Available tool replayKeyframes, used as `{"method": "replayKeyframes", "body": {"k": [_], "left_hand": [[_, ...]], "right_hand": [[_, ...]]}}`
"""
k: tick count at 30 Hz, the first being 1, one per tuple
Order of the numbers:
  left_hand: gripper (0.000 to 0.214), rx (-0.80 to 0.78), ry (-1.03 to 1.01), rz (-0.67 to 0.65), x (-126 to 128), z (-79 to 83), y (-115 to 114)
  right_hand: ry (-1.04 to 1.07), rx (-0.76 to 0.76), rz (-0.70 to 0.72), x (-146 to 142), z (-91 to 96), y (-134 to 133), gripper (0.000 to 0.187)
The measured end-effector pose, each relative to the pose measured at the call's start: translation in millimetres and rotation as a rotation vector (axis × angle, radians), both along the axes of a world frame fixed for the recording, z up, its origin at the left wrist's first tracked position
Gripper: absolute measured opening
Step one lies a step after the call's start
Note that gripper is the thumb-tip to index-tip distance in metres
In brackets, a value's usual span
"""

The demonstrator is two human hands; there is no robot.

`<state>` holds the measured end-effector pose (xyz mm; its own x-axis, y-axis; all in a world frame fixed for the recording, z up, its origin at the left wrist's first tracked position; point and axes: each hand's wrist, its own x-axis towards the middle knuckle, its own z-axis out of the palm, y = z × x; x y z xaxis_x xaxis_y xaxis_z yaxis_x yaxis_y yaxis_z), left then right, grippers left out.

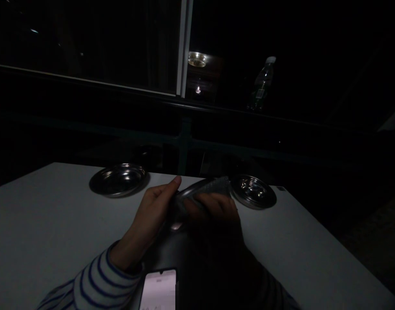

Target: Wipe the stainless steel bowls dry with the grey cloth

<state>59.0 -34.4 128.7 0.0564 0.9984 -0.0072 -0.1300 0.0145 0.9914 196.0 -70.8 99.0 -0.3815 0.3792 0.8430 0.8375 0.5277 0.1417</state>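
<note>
My left hand [155,206] grips the left edge of a shiny metal plate [193,188], its thumb pointing up along the rim. The plate is tilted over the table, and much of it lies hidden behind my hands. In my right hand [218,215], a greyish cloth [219,185] is pressed against the plate. The right hand is dark and its fingers are bent over the cloth. Below my hands lies a phone [158,289] with its screen lit.
On the white table [64,228], a metal plate [118,180] sits at the back left. More metal plates, seemingly stacked [253,191], are at the back right. Beyond the table, a plastic bottle [262,84] stands by the window frame [184,47]. The surroundings are very dark.
</note>
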Motion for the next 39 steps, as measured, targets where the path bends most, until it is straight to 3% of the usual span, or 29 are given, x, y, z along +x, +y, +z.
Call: {"method": "replayKeyframes", "body": {"k": [6, 15, 19, 24, 30, 33, 39], "left_hand": [[0.043, -0.008, 0.001, -0.001, -1.5, 2.1, -1.2], [0.041, 0.025, -0.015, -0.02, 1.4, 1.0, -3.3], [0.041, 0.002, -0.026, -0.027, -0.7, 0.5, -0.9], [0.042, -0.006, -0.069, -0.033, -1.5, 1.9, -0.3], [0.038, 0.009, -0.086, -0.097, -2.6, 1.1, 0.0], [0.037, 0.025, -0.07, -0.092, -5.4, -0.5, 1.4], [0.034, 0.034, -0.086, -0.055, -10.0, 1.2, 3.3]], "right_hand": [[0.211, -0.062, -0.138, 25.8, 9.4, 11.0, 0.024], [-0.087, 0.077, -0.03, -17.2, -12.9, -6.5, 0.028], [-0.029, 0.04, -0.032, 0.6, -6.5, -0.9, 0.031], [0.159, -0.023, -0.168, 21.5, 6.7, 8.0, 0.027], [-0.005, 0.069, -0.024, -3.0, -7.6, -4.9, 0.032], [-0.022, 0.078, 0.004, -1.5, -9.0, -4.3, 0.033], [0.246, 0.01, -0.118, 25.6, 6.2, 9.6, 0.027]]}}
